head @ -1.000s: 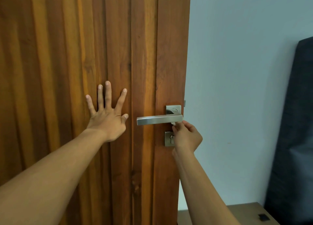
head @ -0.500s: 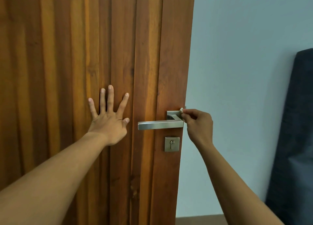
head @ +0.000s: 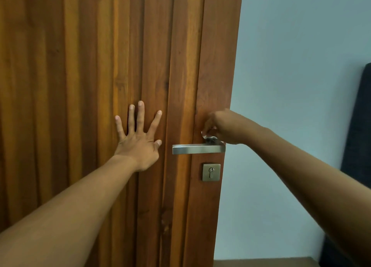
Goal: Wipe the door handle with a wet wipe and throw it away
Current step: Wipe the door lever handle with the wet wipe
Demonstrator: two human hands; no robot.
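Your right hand point(head: 224, 127) pinches the wipe point(head: 206, 134) above the handle point(head: 197, 148), which runs leftward toward your flat, open left hand point(head: 138, 146)

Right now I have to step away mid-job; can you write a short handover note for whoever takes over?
Left hand: flat on the wooden door, fingers spread, holding nothing, bracing the door.
Right hand: pinching a small white wipe, pressed at the top of the door handle, right where it joins the door.
Keyhole plate sits just below the handle, not being touched.
Done: wiping is under way at the pivot end; how much of the bar is clean cannot be told.
Left: wipe along the whole bar, then throw the wipe away. No bin is in view, so find one first.
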